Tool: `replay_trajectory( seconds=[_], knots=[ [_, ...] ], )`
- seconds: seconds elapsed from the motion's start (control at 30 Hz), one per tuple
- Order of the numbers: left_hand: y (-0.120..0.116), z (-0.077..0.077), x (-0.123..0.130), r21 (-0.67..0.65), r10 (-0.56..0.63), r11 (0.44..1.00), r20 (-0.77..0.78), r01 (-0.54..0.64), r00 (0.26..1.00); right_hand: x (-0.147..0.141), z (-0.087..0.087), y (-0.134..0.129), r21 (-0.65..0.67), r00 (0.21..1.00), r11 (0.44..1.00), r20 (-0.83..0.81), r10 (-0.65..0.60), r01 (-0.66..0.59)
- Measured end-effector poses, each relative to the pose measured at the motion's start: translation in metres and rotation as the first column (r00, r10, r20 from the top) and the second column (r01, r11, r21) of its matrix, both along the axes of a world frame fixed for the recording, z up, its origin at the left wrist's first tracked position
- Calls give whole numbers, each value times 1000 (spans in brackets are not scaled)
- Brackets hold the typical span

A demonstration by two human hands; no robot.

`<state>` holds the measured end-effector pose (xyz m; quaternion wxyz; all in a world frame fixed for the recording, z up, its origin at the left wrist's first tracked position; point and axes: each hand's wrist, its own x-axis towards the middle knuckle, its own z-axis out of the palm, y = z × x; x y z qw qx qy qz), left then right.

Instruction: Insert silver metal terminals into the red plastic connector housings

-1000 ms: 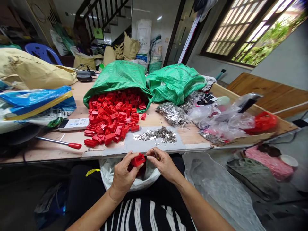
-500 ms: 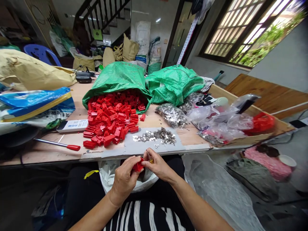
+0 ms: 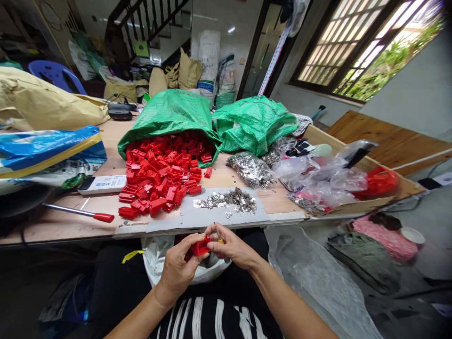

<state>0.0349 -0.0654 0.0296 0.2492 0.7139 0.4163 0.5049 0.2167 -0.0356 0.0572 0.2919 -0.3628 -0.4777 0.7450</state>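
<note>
Over my lap, my left hand [image 3: 181, 261] is closed on a red plastic housing [image 3: 201, 246], gripped between thumb and fingers. My right hand [image 3: 229, 246] holds a small screwdriver [image 3: 221, 240] with a yellow handle and a thin metal shaft pointing up. The tips of its thumb and index finger touch the right side of the housing. Under both hands a white sack [image 3: 157, 256] hangs open in my lap. Beyond them, small metal pieces [image 3: 226, 200] lie scattered on a grey sheet [image 3: 192, 216] at the table edge.
Many red housings [image 3: 158, 169] spill from a green sack [image 3: 173, 110]. Right of them sits a clear bag of metal pieces [image 3: 251, 169], with a box of plastic bags [image 3: 328, 176] farther right. A red-handled rod [image 3: 102, 217] and a white box [image 3: 102, 184] lie at left.
The red housing has turned in my left hand, so more of its face shows. My right hand has dipped slightly, and the screwdriver shaft now shows more clearly.
</note>
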Motion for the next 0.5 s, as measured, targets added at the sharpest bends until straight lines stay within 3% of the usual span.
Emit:
replay_trajectory(
  seconds=[0.2, 0.5],
  knots=[
    [-1, 0, 0, -55, -14, 998, 40, 16, 999, 4, -5, 0, -33, 1000, 999, -5, 9, -9],
    [-2, -1, -3, -32, -43, 999, 46, 44, 998, 4, -6, 1, -54, 1000, 999, -26, -10, 8]
  ],
)
